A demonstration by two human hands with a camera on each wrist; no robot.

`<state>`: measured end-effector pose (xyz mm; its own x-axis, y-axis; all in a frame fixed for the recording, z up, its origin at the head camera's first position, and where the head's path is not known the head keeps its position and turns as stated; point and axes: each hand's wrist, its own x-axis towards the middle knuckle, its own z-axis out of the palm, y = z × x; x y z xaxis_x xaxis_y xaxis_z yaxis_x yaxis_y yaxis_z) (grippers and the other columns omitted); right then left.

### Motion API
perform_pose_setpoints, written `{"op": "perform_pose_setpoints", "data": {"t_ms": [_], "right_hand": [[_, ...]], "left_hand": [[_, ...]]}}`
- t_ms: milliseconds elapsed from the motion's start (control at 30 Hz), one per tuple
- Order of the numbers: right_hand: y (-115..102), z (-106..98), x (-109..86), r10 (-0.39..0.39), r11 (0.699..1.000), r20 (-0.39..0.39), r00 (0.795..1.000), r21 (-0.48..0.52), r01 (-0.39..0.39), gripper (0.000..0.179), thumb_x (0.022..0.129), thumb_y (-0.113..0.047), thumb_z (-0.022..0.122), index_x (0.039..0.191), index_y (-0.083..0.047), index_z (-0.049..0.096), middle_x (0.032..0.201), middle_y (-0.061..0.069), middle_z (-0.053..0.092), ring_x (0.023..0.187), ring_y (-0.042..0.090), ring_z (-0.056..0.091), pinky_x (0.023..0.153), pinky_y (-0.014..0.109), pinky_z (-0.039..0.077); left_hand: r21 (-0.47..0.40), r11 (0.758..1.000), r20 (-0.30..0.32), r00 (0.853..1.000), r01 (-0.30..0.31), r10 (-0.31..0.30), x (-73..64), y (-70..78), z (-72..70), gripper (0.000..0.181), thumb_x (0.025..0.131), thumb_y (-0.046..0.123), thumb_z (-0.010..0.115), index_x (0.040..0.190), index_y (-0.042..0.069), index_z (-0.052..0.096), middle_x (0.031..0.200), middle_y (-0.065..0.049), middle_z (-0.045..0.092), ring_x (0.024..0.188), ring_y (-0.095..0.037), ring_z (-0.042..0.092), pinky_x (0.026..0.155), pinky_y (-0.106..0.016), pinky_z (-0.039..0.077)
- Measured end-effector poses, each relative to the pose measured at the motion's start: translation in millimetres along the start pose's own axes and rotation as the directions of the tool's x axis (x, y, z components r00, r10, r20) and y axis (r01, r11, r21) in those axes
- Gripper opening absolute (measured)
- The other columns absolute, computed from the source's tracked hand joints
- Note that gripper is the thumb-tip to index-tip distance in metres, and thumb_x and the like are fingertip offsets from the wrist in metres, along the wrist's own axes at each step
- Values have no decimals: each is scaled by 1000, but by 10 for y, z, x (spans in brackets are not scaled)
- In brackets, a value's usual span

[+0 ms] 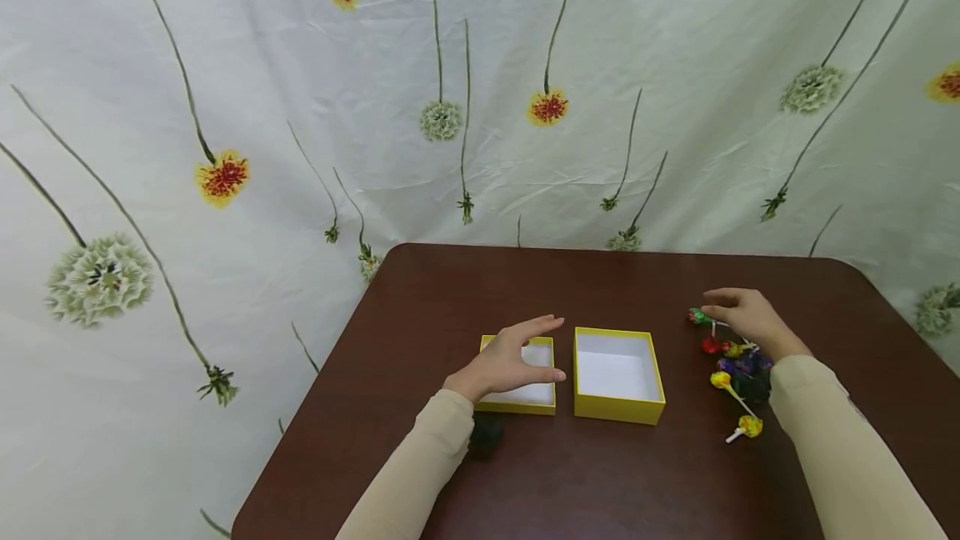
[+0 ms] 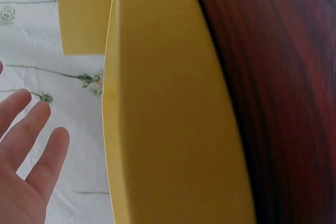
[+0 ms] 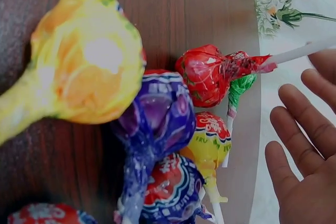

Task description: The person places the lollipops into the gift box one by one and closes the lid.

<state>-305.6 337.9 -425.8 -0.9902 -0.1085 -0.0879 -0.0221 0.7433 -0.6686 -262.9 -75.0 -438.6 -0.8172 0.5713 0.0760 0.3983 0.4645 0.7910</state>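
Observation:
My left hand (image 1: 506, 363) hovers over the shallow yellow box lid (image 1: 517, 409), thumb and fingers spread apart and holding nothing. To its right stands a deeper yellow box (image 1: 618, 409), its white inside facing up. At the right, my right hand (image 1: 742, 319) reaches over a group of wrapped lollipops, fingers loosely extended. Nearest its fingertips are a green lollipop (image 1: 699, 317) and a red lollipop (image 3: 205, 74), whose white stick crosses in front of a finger in the right wrist view. Purple lollipops (image 3: 157, 114) and yellow lollipops (image 1: 721, 380) lie closer to the wrist.
The dark red-brown table (image 1: 585, 482) has rounded far corners. Behind it hangs a white cloth (image 1: 495, 173) printed with flowers. One yellow lollipop (image 1: 750, 426) lies nearest the front of the group.

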Motion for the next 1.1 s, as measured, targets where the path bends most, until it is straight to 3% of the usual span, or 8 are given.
{"op": "perform_pose_setpoints", "data": {"t_ms": [233, 367, 467, 600, 733, 933, 1033, 1100], "right_hand": [[21, 50, 87, -20, 1000, -6, 1000, -14, 20, 48, 104, -17, 52, 142, 12, 46, 142, 40, 44, 120, 53, 51, 88, 56, 52], [59, 81, 124, -12, 1000, -3, 1000, -11, 12, 47, 103, -15, 52, 141, 12, 47, 140, 41, 46, 93, 38, 61, 69, 37, 49], [67, 100, 136, 3, 1000, -13, 1000, 4, -3, 46, 104, -14, 51, 142, 12, 47, 139, 41, 46, 79, 27, 57, 64, 34, 45], [66, 122, 155, 2, 1000, -29, 1000, 7, -2, 47, 104, -15, 52, 141, 12, 48, 141, 41, 44, 95, 38, 56, 73, 41, 47], [74, 145, 182, 21, 999, -8, 1000, 29, -21, 50, 104, -19, 54, 143, 11, 46, 145, 41, 39, 126, 54, 43, 96, 62, 46], [96, 193, 199, 55, 996, 21, 998, 73, -57, 56, 102, -21, 60, 144, 11, 44, 150, 42, 31, 137, 60, 28, 108, 71, 33], [107, 225, 203, 74, 992, 6, 997, 101, -74, 55, 101, -19, 61, 144, 11, 45, 149, 42, 32, 105, 48, 56, 91, 58, 50], [129, 246, 203, 87, 990, -9, 996, 115, -86, 54, 101, -20, 61, 143, 11, 46, 148, 43, 33, 75, 32, 56, 72, 45, 50]], "left_hand": [[3, 999, 8, 999, -34, 34, 21, 37, 113, 78, 85, 37, 81, 153, 29, 43, 163, 6, 34, 148, -21, 36, 116, -46, 39], [15, 999, 18, 999, -46, 46, 31, 46, 161, 77, 85, 36, 81, 152, 29, 45, 163, 4, 34, 149, -21, 36, 117, -45, 39], [28, 997, 20, 998, -67, 66, 48, 67, 178, 75, 85, 35, 81, 151, 25, 47, 163, 1, 35, 148, -22, 36, 116, -44, 39], [46, 995, 19, 996, -91, 91, 71, 87, 199, 73, 85, 34, 81, 150, 23, 50, 162, -2, 36, 147, -22, 38, 116, -43, 40], [62, 993, 23, 995, -96, 95, 83, 81, 241, 71, 84, 36, 82, 148, 23, 52, 162, -2, 36, 147, -20, 40, 116, -43, 40], [67, 994, 22, 996, -90, 89, 81, 56, 292, 68, 83, 33, 83, 144, 18, 57, 162, 4, 37, 148, -19, 38, 116, -42, 40], [66, 994, 17, 996, -85, 84, 69, 57, 300, 66, 83, 33, 83, 142, 16, 59, 161, 7, 38, 148, -19, 38, 116, -40, 40], [61, 995, 12, 997, -82, 81, 66, 60, 312, 65, 83, 32, 84, 141, 16, 60, 160, 8, 38, 147, -19, 39, 116, -39, 41]]}}
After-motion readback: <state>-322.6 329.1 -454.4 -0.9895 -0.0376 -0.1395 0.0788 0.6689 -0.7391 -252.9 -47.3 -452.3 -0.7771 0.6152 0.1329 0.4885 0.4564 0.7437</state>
